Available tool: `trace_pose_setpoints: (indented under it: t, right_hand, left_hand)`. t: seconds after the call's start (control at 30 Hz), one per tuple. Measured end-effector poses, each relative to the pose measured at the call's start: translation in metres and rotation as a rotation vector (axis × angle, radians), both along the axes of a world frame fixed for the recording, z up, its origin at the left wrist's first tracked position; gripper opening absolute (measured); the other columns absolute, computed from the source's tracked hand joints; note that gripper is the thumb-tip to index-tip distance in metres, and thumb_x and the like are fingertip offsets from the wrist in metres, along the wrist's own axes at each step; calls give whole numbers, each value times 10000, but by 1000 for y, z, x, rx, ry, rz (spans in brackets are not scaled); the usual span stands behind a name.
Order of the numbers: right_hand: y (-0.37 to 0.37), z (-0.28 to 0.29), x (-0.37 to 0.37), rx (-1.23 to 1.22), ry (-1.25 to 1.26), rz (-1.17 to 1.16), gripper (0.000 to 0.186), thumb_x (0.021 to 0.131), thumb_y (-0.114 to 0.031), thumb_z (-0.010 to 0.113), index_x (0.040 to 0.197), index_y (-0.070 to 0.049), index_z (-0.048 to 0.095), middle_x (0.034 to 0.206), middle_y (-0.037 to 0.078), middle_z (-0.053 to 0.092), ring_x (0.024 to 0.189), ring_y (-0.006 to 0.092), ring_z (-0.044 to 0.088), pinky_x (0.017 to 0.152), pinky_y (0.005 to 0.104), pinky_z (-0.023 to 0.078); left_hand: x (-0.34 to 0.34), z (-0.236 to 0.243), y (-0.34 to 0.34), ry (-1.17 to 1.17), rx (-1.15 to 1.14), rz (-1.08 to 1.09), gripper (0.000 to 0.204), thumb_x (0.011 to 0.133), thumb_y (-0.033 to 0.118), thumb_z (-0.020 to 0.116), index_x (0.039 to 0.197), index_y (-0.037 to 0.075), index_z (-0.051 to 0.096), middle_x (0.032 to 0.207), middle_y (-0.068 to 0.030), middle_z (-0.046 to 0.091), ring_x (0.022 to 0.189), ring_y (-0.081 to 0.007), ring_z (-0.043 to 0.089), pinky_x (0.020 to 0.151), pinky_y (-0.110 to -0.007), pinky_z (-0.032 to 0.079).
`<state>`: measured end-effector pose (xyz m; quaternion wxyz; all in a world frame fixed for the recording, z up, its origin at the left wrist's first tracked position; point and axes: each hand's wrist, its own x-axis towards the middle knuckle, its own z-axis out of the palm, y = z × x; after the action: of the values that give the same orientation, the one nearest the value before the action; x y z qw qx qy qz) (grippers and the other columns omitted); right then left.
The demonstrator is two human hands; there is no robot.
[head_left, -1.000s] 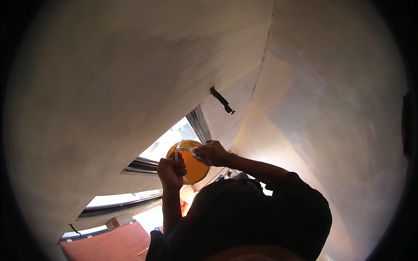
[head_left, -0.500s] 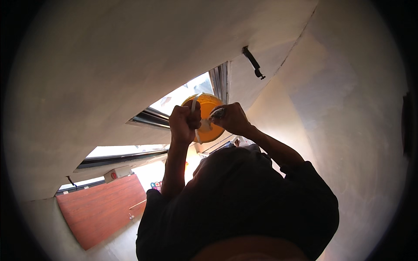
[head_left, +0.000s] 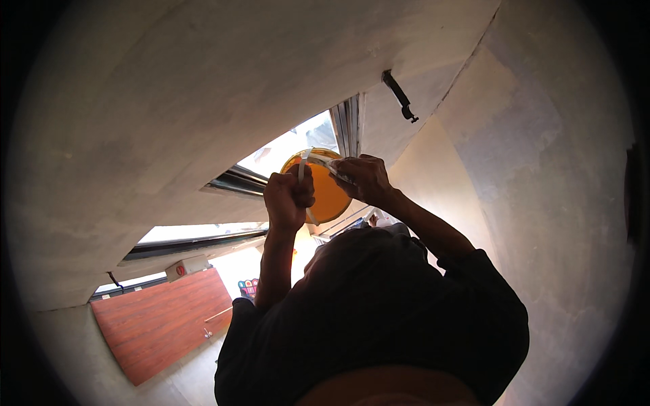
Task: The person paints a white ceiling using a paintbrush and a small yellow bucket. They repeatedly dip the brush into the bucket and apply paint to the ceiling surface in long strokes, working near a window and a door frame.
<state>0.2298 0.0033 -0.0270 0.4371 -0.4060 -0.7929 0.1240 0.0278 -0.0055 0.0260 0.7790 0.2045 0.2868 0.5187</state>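
Observation:
An orange bucket (head_left: 326, 196) hangs in the middle of the head view, below a triangular window opening (head_left: 294, 135). My left hand (head_left: 288, 198) is closed round its pale strap-like handle (head_left: 303, 161). On the right, my right hand (head_left: 361, 179) has its fingers wrapped round a pale, smeared tool (head_left: 336, 169) at the bucket's upper rim; the tool's exact shape is partly hidden by my fingers. My dark-clothed body fills the lower middle, hiding whatever lies behind it.
Plastered surfaces (head_left: 535, 223) surround me, meeting along a seam at the upper right. A black bracket (head_left: 399, 95) sticks out above the bucket. At lower left are another framed window (head_left: 181, 235), a small box (head_left: 187, 268) and a reddish wooden panel (head_left: 159, 325).
The view has shifted, so my hands and bucket sit higher in the frame than a second ago. Since half a second ago, my right hand has lifted the tool from inside the bucket toward its rim.

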Motion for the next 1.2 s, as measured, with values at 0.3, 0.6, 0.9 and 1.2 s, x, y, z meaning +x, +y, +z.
trace_pose_setpoints:
  t: [0.3, 0.6, 0.9, 1.2]
  right_hand:
    - [-8, 11, -5, -184, 132, -21, 233, 712, -158, 776, 878, -19, 690, 759, 121, 696, 661, 268, 692, 644, 334, 557]
    - [-17, 20, -21, -499, 176, 143, 212, 759, -266, 727, 840, -71, 725, 813, 84, 708, 746, 226, 691, 682, 337, 544]
    - [5, 0, -6, 28, 6, 18, 289, 698, -124, 795, 941, -39, 663, 816, 121, 702, 622, 234, 676, 556, 306, 511]
    - [-3, 26, -16, -266, 46, 54, 250, 720, -168, 791, 896, -17, 697, 783, 125, 705, 644, 217, 690, 617, 317, 549]
  left_hand:
    - [3, 16, -4, 1851, 629, 87, 145, 740, 212, 695, 871, 154, 684, 641, -24, 631, 575, -217, 574, 576, -329, 477]
    - [-2, 5, 1, 1719, 638, 73, 129, 839, 221, 621, 795, 107, 664, 599, -83, 611, 489, -193, 560, 460, -312, 436]
    - [-8, -3, -5, 132, -67, -47, 251, 878, 232, 473, 898, 6, 581, 629, 12, 441, 465, -75, 361, 432, -195, 294]
    - [-16, -9, 1, 13, -44, -2, 228, 871, 160, 494, 909, -25, 622, 694, -55, 551, 501, -109, 478, 443, -240, 368]
